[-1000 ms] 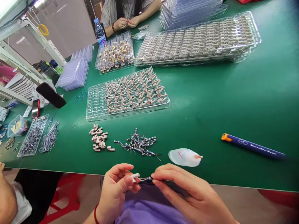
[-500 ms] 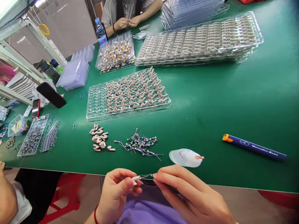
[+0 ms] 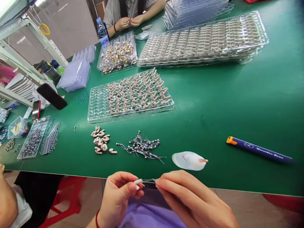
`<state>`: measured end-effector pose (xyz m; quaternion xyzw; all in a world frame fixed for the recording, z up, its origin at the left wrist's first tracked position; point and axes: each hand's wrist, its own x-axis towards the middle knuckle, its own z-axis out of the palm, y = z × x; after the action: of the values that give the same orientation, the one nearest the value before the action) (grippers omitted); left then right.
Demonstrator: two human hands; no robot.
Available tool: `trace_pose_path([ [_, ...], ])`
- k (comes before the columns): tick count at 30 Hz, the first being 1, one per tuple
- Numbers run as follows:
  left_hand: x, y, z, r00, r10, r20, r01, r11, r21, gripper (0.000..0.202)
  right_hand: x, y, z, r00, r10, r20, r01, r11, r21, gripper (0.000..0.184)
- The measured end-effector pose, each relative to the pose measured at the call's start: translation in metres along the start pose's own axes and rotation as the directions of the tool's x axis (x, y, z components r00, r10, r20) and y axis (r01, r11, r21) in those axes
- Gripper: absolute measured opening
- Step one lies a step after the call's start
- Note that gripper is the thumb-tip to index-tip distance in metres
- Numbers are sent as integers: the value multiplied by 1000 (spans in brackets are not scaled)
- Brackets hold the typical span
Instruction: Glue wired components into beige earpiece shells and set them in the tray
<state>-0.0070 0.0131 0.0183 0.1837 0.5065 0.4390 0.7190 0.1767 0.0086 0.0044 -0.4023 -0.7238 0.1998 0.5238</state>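
Within left hand grip, pale shell; wires in right hand

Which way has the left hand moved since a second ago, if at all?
Yes, slightly: the left hand has dropped toward the person, overlapping the green table edge less.

table: plain dark green
small piece: white, at the near edge
thin wires: dark, just right of the white piece
loose shells: pinkish beige, near left
wired parts: dark bodies, red and blue strands
squeeze bottle: milky white, pink tip, red mark
pen-shaped tool: deep blue, orange end, white lettering, right
middle tray: clear, holding beige shells
phone: black, left
stool: red, near left
cloth: purple, near
shirt: grey and white stripes, far
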Motion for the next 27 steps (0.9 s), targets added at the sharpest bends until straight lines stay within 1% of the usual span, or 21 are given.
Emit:
trace_pose_path([
  [8,-1,-1,-1,1000,10,-13,-9,1000,27,27,-1,-1,-2,1000,5,5,-5,1000,7,25],
  [13,0,-1,0,999,24,-24,-22,998,54,27,1,-1,-2,999,2,33,-4,999,33,28],
  [20,1,0,1,1000,23,-14,-22,998,66,27,1,0,-4,999,3,32,-3,1000,25,28],
  [27,1,-2,0,1000,17,12,-18,996,88,25,3,-2,-2,996,27,90,-37,993,108,24],
])
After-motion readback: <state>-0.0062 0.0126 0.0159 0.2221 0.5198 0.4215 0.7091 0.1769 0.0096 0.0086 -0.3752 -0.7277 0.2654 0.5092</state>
